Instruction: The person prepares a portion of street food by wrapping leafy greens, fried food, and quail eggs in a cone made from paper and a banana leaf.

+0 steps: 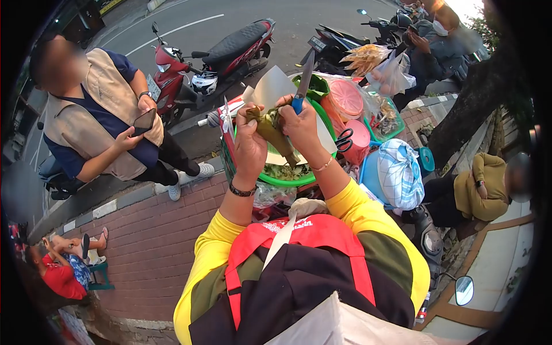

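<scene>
My left hand (251, 144) is closed on one side of a brownish-green leaf-wrapped packet (271, 131), its fingers pinching the top edge. My right hand (303, 129) grips a knife (305, 77) by its blue handle, blade pointing up and away. The fingers of that same hand also touch the packet's other side. Below both hands is a bright green basin (291, 183) with pale shredded food in it. A sheet of light brown paper (272, 86) stands up just beyond the packet. Black-handled scissors (344, 140) lie to the right of my right wrist.
Pink-lidded containers (346, 98), a green tray (392, 130) and a blue tub tied in checked cloth (398, 172) crowd the right side. A person with a phone (109, 109) stands left. A red scooter (213, 66) is parked beyond, and a tree trunk (468, 109) rises at right.
</scene>
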`<action>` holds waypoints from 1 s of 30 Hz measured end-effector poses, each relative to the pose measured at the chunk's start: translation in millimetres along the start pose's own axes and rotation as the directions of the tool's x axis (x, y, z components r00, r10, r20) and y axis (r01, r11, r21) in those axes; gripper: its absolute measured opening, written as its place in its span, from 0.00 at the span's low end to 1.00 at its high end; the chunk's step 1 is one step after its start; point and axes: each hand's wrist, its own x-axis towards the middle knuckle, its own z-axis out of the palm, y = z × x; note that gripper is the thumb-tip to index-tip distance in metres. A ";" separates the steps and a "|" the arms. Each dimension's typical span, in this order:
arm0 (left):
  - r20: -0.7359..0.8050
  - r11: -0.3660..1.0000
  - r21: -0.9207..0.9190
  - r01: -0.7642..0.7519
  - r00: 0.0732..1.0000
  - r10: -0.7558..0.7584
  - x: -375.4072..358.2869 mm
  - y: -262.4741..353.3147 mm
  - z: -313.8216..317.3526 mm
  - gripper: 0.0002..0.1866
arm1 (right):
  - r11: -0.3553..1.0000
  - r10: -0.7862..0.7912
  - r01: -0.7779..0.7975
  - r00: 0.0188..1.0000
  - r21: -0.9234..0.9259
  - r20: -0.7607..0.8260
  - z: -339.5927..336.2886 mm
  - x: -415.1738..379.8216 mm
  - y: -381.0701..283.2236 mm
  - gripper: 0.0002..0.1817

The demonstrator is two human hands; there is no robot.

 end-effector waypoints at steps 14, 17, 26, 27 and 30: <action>-0.258 0.951 0.019 0.307 0.921 -0.292 80.1 -90.8 -49.1 0.07 | 0.458 -0.293 0.530 0.848 -0.713 0.442 -71.5 -3.8 13.9 0.13; -0.192 0.970 0.173 0.170 0.972 -0.136 84.4 -101.4 -51.1 0.06 | 0.522 -0.246 0.391 0.920 -0.758 0.305 -83.9 2.7 20.0 0.13; -0.162 0.967 0.205 0.151 0.980 -0.118 79.4 -100.5 -42.4 0.05 | 0.507 0.023 0.244 0.955 -0.826 0.296 -97.7 3.0 20.8 0.09; -0.166 0.967 0.205 0.152 0.979 -0.119 79.4 -102.8 -48.9 0.05 | 0.672 0.045 0.206 0.948 -0.711 0.316 -98.3 1.2 23.2 0.08; -0.206 0.961 0.084 0.264 0.948 -0.242 77.7 -103.7 -60.8 0.06 | 0.799 0.097 0.141 0.929 -0.584 0.357 -98.2 -7.9 22.2 0.08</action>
